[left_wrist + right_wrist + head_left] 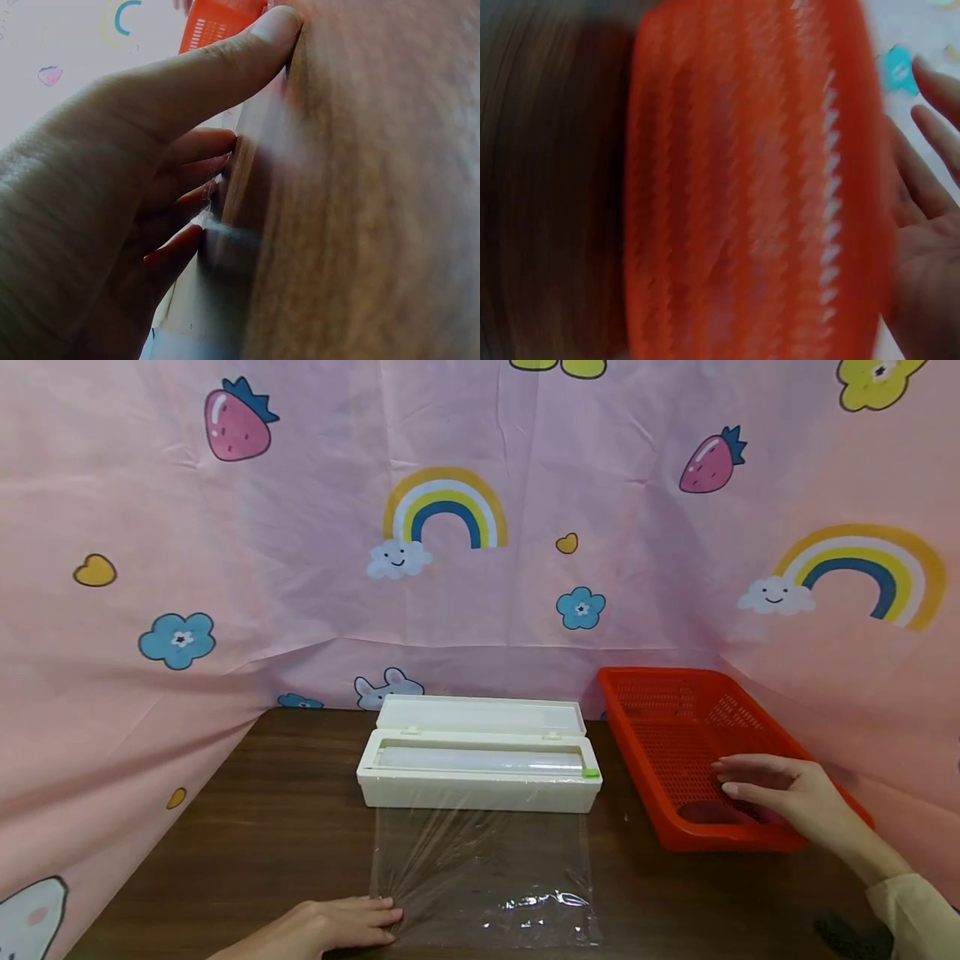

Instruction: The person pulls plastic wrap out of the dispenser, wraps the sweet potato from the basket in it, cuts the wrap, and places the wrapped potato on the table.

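A sheet of cling film runs toward me over the table from a white dispenser box with its lid raised. Inside the box lies the film roll. My left hand presses its fingertips on the film's near left corner; in the left wrist view the thumb reaches the tabletop. Over the near end of a red-orange basket hovers my right hand, fingers loosely extended and holding nothing. Below it in the basket lie dark reddish, rounded things, partly hidden by the hand.
A green slider sits at the box's right end. Patterned pink cloth hangs around the back and sides of the dark wooden table. Something dark lies beneath the right sleeve.
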Demonstrator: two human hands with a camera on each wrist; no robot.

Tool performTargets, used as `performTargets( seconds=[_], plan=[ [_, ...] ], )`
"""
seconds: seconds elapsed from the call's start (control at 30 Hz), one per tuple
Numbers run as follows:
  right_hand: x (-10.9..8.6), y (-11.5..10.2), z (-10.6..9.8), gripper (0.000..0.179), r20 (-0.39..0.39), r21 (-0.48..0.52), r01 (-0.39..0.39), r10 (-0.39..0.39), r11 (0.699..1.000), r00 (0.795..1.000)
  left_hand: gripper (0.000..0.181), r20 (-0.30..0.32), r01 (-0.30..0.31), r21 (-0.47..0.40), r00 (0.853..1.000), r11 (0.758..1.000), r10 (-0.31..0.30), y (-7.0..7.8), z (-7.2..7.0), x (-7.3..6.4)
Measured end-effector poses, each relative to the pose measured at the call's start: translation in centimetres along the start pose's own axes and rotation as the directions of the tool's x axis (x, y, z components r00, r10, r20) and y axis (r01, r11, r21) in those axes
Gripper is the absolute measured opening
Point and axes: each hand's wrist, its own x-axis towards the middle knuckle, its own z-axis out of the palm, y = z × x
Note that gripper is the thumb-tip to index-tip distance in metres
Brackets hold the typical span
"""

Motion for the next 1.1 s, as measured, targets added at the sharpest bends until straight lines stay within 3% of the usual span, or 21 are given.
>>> performTargets(
  seconds=[0.13,0.23,0.37,0.5,0.67,0.83,1.1],
  plan=[
    [1.1,1.7,-0.8,0.044,0.072,0.051,-0.039,0.036,0.998,0.997,0.049,-0.009,-0.001,-0.013,1.000,1.000,0.001,-0.1,0.1,-0.1],
    [1.9,2.3,-1.6,0.049,0.175,0.074,-0.094,0.079,0.993,0.981,0.048,-0.022,-0.010,-0.012,1.000,1.000,0.010,0.0,0.1,0.0],
    [3.3,2.8,-2.0,0.054,0.337,0.028,-0.134,0.117,0.991,0.934,0.049,-0.047,-0.039,-0.012,0.998,0.999,0.038,0.1,0.1,-0.1],
    [3.9,3.3,-1.9,0.058,0.454,0.019,-0.125,0.103,0.992,0.885,0.050,-0.050,-0.053,-0.009,0.997,0.999,0.053,0.1,0.0,-0.2],
    [4.3,3.8,-1.5,0.058,0.525,-0.009,-0.080,0.073,0.997,0.848,0.049,-0.033,-0.026,-0.008,0.999,1.000,0.025,0.1,-0.1,-0.1],
    [5.0,3.9,-0.8,0.055,0.568,-0.059,-0.040,0.067,0.997,0.821,0.049,-0.035,-0.046,0.030,0.998,0.998,0.047,-0.1,-0.1,-0.1],
    [5.8,3.9,0.5,0.046,0.632,-0.038,0.012,0.015,0.999,0.775,0.051,-0.039,-0.040,-0.053,0.998,0.998,0.038,-0.1,0.0,-0.3]
  ],
)
